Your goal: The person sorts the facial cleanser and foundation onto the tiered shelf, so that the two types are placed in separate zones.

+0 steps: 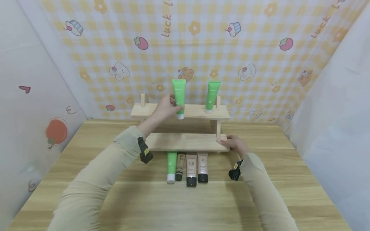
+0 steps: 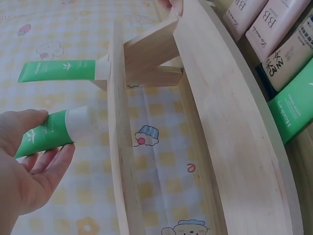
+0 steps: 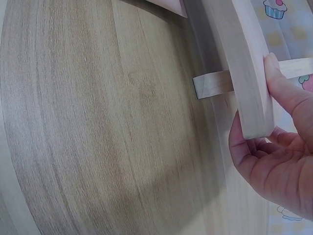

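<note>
Green and upright, a tube [image 1: 179, 94] above the head view's centre was pinched by the left hand [image 1: 165, 107], while the right hand [image 1: 235, 144] gripped the shelf [image 1: 182, 142] bearing a second tube [image 1: 212, 96].

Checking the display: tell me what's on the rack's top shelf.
The top shelf bears one green tube, at right. In the head view, the left hand and held tube hide part of it.

Yellow checked backdrop [image 1: 185, 54], wood-grain table [image 1: 185, 210]
</note>
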Motion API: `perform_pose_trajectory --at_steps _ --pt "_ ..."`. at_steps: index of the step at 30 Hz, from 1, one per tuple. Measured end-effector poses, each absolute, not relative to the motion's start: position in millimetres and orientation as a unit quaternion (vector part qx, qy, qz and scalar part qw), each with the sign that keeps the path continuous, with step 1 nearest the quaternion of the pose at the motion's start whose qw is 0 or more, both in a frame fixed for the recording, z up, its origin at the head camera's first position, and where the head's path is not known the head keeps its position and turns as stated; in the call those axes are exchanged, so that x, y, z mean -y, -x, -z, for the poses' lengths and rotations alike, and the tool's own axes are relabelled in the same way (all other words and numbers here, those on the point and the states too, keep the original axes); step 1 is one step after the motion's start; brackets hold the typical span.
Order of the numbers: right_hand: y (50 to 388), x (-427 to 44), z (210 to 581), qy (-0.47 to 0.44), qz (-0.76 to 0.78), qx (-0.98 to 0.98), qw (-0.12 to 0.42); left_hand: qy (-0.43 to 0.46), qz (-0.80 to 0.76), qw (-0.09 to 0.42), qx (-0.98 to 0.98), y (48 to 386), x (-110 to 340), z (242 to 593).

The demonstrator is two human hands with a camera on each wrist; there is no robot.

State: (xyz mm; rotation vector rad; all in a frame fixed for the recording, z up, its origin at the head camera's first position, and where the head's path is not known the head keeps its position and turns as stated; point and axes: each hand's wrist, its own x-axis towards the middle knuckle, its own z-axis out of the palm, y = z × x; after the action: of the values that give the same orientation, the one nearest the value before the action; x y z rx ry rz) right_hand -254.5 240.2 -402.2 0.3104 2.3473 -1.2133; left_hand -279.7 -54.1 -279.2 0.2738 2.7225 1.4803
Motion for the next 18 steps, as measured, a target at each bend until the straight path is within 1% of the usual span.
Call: perform_pose_trajectory --at_steps 11,18 --pt "251.7 -239.2 403.9 -0.116 0.459 -0.854 0.216 -0.087 -0.512 -0.038 -0.854 296.4 41.3 290.9" --pt "251.7 -240.7 400.9 -0.122 0.430 -0.867 0.220 -0.087 -0.507 -0.069 -0.855 308.9 38.2 305.1"
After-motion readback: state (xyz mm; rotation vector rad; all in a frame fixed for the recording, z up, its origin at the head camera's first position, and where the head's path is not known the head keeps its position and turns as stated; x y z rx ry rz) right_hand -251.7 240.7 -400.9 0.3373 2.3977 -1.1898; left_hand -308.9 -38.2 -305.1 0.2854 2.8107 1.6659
